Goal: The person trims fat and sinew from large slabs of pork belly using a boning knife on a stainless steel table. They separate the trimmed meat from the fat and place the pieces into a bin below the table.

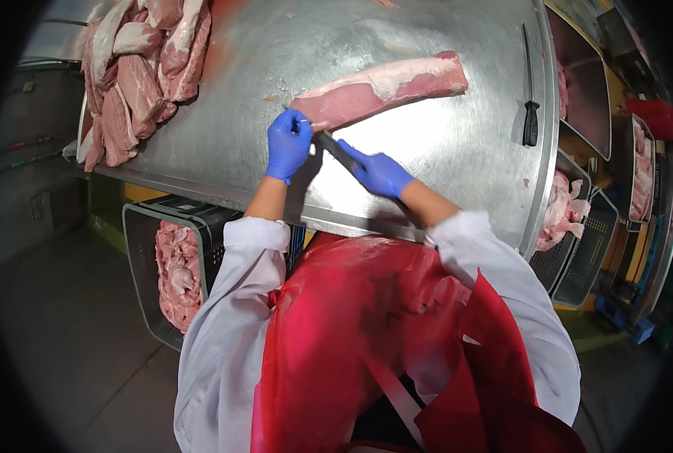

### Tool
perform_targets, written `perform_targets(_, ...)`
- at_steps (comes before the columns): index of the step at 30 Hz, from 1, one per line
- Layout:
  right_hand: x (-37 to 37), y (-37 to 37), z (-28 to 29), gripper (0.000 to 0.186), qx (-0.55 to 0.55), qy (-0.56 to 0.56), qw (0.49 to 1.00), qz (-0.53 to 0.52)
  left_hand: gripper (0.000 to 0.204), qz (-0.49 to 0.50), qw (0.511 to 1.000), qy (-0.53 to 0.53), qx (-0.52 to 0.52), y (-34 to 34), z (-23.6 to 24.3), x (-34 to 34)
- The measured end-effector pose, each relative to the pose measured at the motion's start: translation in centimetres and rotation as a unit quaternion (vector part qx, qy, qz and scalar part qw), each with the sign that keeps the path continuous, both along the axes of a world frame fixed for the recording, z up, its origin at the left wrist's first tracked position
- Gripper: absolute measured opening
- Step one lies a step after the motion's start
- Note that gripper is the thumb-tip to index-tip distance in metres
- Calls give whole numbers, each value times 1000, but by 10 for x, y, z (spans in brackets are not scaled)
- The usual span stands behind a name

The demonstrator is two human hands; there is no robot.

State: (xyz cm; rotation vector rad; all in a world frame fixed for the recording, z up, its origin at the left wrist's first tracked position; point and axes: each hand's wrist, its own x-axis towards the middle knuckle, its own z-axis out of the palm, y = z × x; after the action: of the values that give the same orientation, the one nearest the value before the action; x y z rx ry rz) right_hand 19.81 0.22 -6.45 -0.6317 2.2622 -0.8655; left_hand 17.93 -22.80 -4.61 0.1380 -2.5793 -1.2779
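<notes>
A long, pale pink slab of meat (397, 84) with a whitish fat layer lies across the metal table. My left hand (287, 147), in a blue glove, is closed in a pinch at the slab's near left end, on a small pale strip there. In my blue-gloved right hand (385, 175) is a knife (339, 151), angled up and left toward that same end, its front part close to the left fingertips. Whether its edge is in the meat I cannot tell.
Long cuts of meat (136, 75) are heaped at the table's (238, 106) far left. A black-handled sharpening steel (530, 113) lies near its right edge. A grey crate (144, 264) of meat trimmings stands below at left. More crates with meat (563, 208) line the right side.
</notes>
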Motion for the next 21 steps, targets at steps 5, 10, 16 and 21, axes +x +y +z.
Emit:
perform_targets(5, 59, 93, 13, 63, -8, -47, 994, 96, 4, 94, 991, 70, 64, -63, 42, 52)
perform_targets(10, 36, 142, 16, 66, -168, -42, 960, -220, 8, 177, 983, -23, -41, -199, 138, 195)
perform_targets(16, -66, 159, 16, 77, -95, 51, 890, -443, 18, 123, 778, -370, -492, -288, 137, 311)
perform_targets(21, -119, 159, 5, 76, -128, -19, 865, -484, 43, 43, 910, -126, -393, -182, 150, 168)
